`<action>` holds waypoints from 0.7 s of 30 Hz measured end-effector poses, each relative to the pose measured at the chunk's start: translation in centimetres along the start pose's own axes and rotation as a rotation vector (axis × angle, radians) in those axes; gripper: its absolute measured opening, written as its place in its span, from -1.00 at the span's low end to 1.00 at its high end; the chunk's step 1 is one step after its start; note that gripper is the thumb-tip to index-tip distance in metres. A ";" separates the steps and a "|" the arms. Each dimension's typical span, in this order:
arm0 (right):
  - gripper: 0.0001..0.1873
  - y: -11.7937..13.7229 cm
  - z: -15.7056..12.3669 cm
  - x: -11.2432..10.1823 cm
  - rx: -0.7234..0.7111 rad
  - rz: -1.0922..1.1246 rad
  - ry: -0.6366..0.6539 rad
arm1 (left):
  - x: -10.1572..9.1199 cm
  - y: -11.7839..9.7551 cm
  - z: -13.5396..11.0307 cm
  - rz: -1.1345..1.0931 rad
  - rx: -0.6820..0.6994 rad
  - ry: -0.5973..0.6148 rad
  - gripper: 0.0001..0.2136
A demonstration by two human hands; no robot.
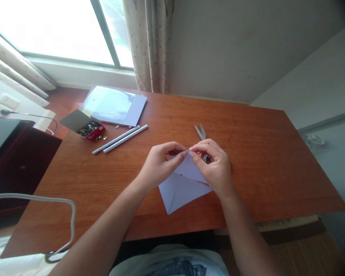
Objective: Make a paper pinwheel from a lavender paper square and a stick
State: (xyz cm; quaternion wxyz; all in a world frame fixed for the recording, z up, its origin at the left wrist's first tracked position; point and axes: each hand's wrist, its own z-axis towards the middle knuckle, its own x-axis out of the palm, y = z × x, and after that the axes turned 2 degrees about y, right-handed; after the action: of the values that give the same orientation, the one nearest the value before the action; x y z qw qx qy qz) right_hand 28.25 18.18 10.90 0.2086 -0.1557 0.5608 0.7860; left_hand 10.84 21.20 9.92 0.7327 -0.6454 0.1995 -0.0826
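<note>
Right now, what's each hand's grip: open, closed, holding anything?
Left hand: grip closed, pinching the top corner of the folded paper.
Right hand: grip closed, pinching that same corner.

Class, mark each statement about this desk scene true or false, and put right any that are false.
1. The left hand and the right hand both pinch the top corner of the pale paper. True.
2. The scissors are held in the left hand. False: they lie on the table, partly hidden behind the right hand.
3. Two white sticks lie side by side, left of the hands. True.
4. The small box of metal pieces is closed. False: it is open, with a few pieces loose beside it.
</note>
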 end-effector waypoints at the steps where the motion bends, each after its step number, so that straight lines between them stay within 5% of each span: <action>1: -0.91 0.0 0.0 0.0 -0.001 -0.003 0.000 | 0.0 0.0 0.0 -0.003 0.001 0.000 -0.85; 11: -0.91 0.6 -0.2 -0.1 -0.011 0.030 0.023 | 0.1 0.0 0.0 -0.025 0.005 -0.013 -0.87; 21: -0.90 0.1 0.2 -0.4 0.130 0.224 0.092 | 0.2 -0.2 -0.1 0.089 0.091 -0.034 -0.90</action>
State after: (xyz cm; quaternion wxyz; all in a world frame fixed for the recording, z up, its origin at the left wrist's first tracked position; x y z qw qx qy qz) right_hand 28.52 18.31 11.19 0.1034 -0.1141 0.6335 0.7583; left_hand 10.98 21.03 10.05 0.7675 -0.6031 0.2118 -0.0479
